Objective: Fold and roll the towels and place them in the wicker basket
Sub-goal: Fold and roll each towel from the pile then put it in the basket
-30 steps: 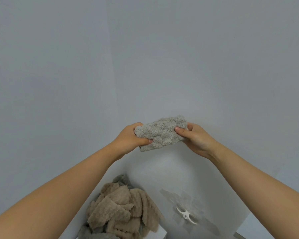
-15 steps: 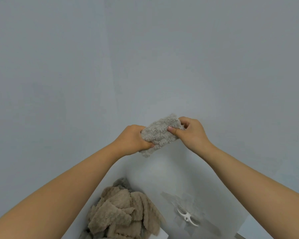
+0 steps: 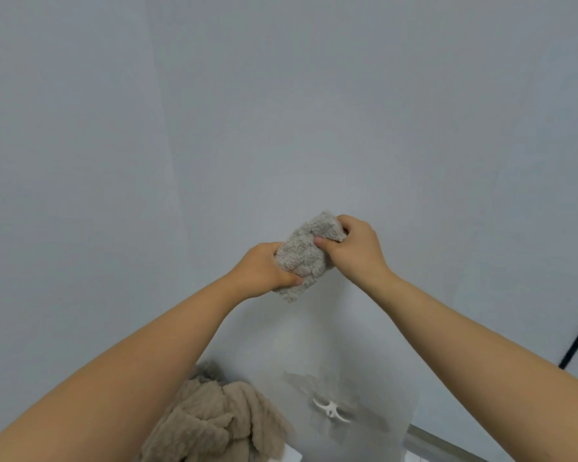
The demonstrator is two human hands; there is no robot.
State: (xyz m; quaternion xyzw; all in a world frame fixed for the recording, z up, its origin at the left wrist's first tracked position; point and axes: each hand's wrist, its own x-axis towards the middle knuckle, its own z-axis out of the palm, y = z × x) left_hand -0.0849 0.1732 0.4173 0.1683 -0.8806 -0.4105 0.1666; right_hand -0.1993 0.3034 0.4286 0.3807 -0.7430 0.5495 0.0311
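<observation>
The person holds both arms out in front, and between the two hands is a small grey towel (image 3: 309, 258), bunched into a thick, short bundle and raised in the air against a plain pale wall (image 3: 281, 111). The left hand (image 3: 264, 270) grips the lower end: its thumb lies across the near side of the cloth, and the other fingers are curled behind it, out of sight. The right hand (image 3: 354, 248) grips the upper end, thumb pressed into the fluffy face of the bundle and fingers wrapped over the top edge. The towel tilts, its top end toward the right fingers and its bottom end just past the left thumb. Well below the hands, under the left forearm, lies a loose heap of beige towels (image 3: 211, 418) on a white table (image 3: 314, 335). Below the right wrist, a small white three-armed piece (image 3: 329, 408) rests on that table.
</observation>
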